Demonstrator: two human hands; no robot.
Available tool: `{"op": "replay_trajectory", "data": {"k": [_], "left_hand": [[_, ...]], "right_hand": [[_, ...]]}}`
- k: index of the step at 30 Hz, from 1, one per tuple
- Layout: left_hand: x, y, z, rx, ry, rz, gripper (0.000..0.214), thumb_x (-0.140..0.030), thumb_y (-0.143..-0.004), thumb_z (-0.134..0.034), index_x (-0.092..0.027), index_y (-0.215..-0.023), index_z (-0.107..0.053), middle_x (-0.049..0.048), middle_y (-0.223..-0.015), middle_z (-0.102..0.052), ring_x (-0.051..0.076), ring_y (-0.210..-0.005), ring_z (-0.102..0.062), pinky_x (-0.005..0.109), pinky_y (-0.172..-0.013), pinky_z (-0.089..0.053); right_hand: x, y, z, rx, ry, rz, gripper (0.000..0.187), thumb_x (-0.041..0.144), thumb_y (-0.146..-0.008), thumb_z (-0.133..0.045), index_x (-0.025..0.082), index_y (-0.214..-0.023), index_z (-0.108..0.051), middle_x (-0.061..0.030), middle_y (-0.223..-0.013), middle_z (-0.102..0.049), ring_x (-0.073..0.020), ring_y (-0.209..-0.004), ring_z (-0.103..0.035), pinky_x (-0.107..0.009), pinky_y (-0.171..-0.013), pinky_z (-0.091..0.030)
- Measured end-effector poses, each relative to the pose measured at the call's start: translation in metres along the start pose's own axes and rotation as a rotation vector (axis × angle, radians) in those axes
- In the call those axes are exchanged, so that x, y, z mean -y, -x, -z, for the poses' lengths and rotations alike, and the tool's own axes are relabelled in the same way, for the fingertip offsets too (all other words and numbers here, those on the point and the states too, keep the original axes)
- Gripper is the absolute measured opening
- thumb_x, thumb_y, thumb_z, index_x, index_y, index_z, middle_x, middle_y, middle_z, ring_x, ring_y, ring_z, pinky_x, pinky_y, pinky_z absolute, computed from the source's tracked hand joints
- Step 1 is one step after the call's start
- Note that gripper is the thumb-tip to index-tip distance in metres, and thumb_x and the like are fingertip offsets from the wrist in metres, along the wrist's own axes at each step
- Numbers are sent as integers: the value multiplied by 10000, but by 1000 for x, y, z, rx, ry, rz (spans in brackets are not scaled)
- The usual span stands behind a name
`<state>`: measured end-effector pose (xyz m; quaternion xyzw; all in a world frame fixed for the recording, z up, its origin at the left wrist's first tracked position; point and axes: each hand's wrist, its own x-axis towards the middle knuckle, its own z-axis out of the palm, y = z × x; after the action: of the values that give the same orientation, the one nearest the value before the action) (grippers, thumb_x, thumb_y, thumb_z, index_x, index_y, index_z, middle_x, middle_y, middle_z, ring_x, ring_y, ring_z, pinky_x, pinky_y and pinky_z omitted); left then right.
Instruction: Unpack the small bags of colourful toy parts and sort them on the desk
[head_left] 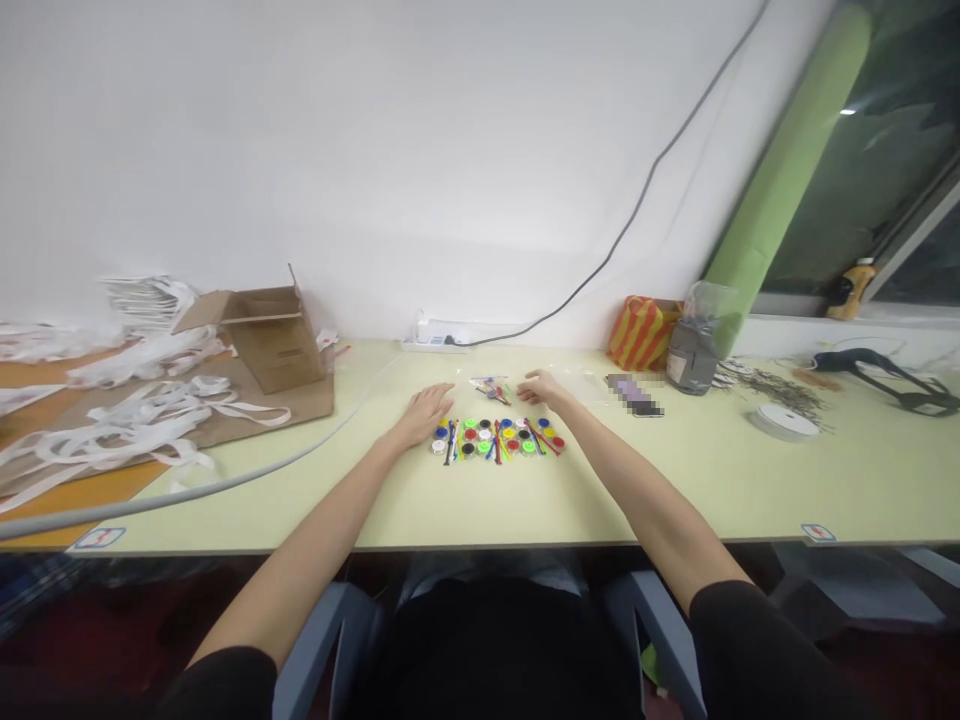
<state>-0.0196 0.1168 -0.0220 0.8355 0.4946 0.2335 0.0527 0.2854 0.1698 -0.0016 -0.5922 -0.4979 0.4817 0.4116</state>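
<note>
My left hand (424,412) lies open and flat on the pale green table (225,490), touching the left end of a neat group of coloured round plastic discs and thin sticks (487,440). Some discs seem to bear smiley faces, though they are too small to be sure. My right hand (541,390) hovers or rests open just above the group's right end. It is close to a small clear plastic bag of coloured pieces (491,390), which lies between my hands. Neither hand holds anything.
On the left stand an open cardboard box (262,335) and heaps of white strips (127,430). A power strip (435,338) sits at the wall. To the right are a pixelated object (634,395), a striped orange bag (641,333), and a white tape roll (776,422).
</note>
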Motion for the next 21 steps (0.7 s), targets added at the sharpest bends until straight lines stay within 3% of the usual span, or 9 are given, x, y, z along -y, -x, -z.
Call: {"op": "replay_trajectory", "data": {"k": [4,8,15,21], "left_hand": [[8,-2,-4,56,-14,34,588,-502,-1020,-209,-205,-1512,-336,99,-1584,-369,265,-1493,-265,483,-1206,-205],[14,-3,-8,58,1,32,599,-529,-1017,-216,-218,-1517,-326,108,-1582,-372,278,-1494,-268,502,-1200,-206],[16,-4,-13,22,22,20,595,-539,-1007,-277,-221,-1503,-359,118,-1541,-433,281,-1455,-346,481,-1184,-244],[12,-3,-9,35,25,26,590,-524,-1008,-277,-204,-1495,-370,126,-1527,-451,275,-1423,-394,468,-1170,-272]], "right_hand": [[6,-1,-18,-65,42,-2,561,41,-681,-741,148,-1163,-475,-3,-644,-630,-114,-491,-516,-187,-447,-359],[5,-5,-28,-120,47,38,584,26,-655,-675,150,-1188,-472,35,-639,-566,-110,-494,-481,-192,-451,-336],[23,-8,-7,-98,1,236,585,83,-668,-618,202,-1212,-440,17,-800,-611,-126,-669,-597,-216,-605,-454],[54,-11,12,-66,-25,427,445,132,-674,-600,189,-1106,-507,5,-773,-606,-141,-653,-579,-237,-587,-425]]}}
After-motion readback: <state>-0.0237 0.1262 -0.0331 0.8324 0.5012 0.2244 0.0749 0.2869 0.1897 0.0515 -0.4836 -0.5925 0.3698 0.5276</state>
